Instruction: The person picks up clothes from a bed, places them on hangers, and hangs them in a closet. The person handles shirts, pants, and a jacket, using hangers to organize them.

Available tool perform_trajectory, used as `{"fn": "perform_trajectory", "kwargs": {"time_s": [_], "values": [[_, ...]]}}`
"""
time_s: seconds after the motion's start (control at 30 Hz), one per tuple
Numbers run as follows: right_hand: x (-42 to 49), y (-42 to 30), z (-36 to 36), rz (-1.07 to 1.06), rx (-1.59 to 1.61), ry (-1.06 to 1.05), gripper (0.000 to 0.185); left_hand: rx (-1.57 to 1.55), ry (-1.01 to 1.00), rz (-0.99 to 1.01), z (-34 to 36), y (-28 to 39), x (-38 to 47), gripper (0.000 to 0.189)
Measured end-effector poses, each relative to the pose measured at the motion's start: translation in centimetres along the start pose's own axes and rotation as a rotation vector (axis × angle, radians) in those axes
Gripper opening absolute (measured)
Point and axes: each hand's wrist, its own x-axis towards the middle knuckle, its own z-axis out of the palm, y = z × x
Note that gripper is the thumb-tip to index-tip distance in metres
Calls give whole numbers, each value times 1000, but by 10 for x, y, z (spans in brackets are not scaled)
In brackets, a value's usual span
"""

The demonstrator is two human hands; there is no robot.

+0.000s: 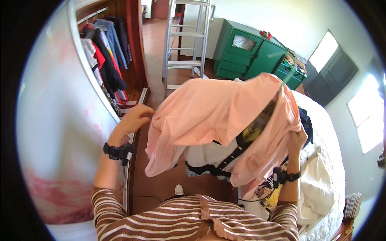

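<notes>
A pink long-sleeved garment (208, 111) is spread in the air before me, its front gaping on the right. My right hand (297, 138) grips its right side, with the fingers partly hidden by cloth. Beside the garment's left edge is my left hand (134, 120), its fingers curved and apart, and no cloth shows between them. A thin, blurred green hanger (289, 75) sticks up at the collar; the rest of it is hidden. Under the garment, a white and black piece of clothing (208, 153) shows in part.
To my left, an open wardrobe holds hanging clothes (105, 51) behind a sliding door (69, 129). A metal stepladder (185, 63) and a green cabinet (241, 51) stand ahead. On the right is a bed with white bedding (325, 168) and a yellow patterned cloth (271, 198).
</notes>
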Motion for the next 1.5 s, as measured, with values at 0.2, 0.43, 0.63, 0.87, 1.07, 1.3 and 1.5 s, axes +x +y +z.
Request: {"fn": "perform_trajectory", "kwargs": {"time_s": [0.2, 0.43, 0.63, 0.87, 1.07, 1.3, 1.5], "values": [[25, -19, 103, -173, 72, -100, 12, -317, 503, 367, -24, 47, 45, 38], [53, -18, 233, -199, 292, -233, 10, 354, 605, 419, -3, 42, 136, 50], [117, -1, 312, -103, 366, -809, 16, 232, 532, 431, -40, -29, 199, 30], [190, -31, 428, -292, 883, -1622, 28, 86, 421, 250, -111, -98, 230, 32], [201, -55, 545, -225, 981, -1812, 23, 807, 506, -309, -210, -201, 187, 47], [211, -98, 653, -53, 952, -2006, 21, 1508, -48, -760, -271, -256, 145, 32], [218, -134, 734, -7, 1052, -2224, 22, 1488, -41, -773, -270, -247, 143, 37]]}}
